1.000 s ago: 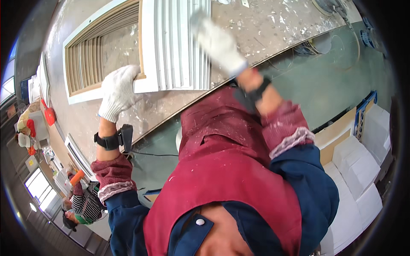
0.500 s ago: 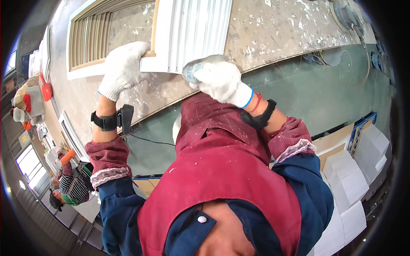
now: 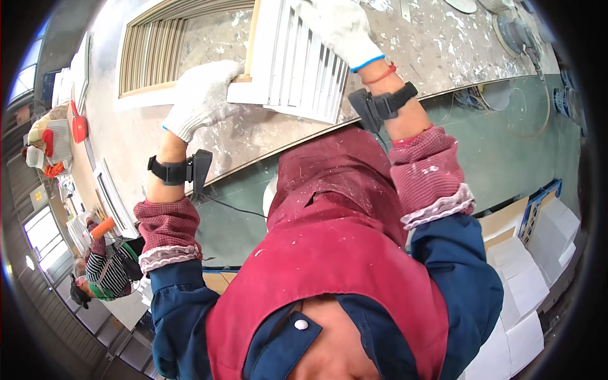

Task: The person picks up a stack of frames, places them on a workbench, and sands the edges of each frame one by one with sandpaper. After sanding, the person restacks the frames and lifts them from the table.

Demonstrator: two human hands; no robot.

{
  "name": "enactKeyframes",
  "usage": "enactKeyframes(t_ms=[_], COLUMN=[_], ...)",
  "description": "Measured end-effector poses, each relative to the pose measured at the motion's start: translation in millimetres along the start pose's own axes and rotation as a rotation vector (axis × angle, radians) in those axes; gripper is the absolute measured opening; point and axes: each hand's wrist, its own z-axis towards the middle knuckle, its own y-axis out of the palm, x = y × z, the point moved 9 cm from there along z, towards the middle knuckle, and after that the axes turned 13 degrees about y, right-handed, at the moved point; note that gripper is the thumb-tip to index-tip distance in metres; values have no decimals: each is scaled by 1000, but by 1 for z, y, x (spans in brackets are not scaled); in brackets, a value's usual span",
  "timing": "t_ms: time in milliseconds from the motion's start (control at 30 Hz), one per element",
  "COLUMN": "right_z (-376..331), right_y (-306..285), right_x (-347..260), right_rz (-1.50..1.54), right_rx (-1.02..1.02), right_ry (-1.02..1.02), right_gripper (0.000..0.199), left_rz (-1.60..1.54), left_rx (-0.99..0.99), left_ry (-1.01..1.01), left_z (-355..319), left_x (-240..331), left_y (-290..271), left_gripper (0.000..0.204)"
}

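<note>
Paint-spattered grey counter point(image 3: 266, 136) fills the upper view, green floor beyond its edge. Far left: another person in a striped top point(image 3: 104, 269) at a separate bench. On the counter lies a white louvered shutter panel point(image 3: 297, 69), its slats running away from the viewer; a second louvered frame point(image 3: 152, 57) sits just left, touching it. Left hand point(image 3: 201, 98) (white knit glove, black wrist strap) is closed on the panel's near left corner. Right hand point(image 3: 339, 25), gloved alike, rests flat on the slats, fingers partly out of frame. Hands apart. White boxes point(image 3: 525, 278) stacked lower right.
</note>
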Motion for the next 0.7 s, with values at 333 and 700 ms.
enactKeyframes(t_ms=[333, 700], right_z=[-106, -90], right_y=[22, -5], right_x=[-67, -79], right_rz=[182, 136], right_rx=[-228, 120], right_ry=[-436, -539], right_gripper=[19, 28], left_rz=[-4, -53], left_rx=[123, 204], left_ry=[58, 117], left_z=[-2, -2], left_x=[-2, 4], left_y=[-2, -10], left_gripper=[44, 39])
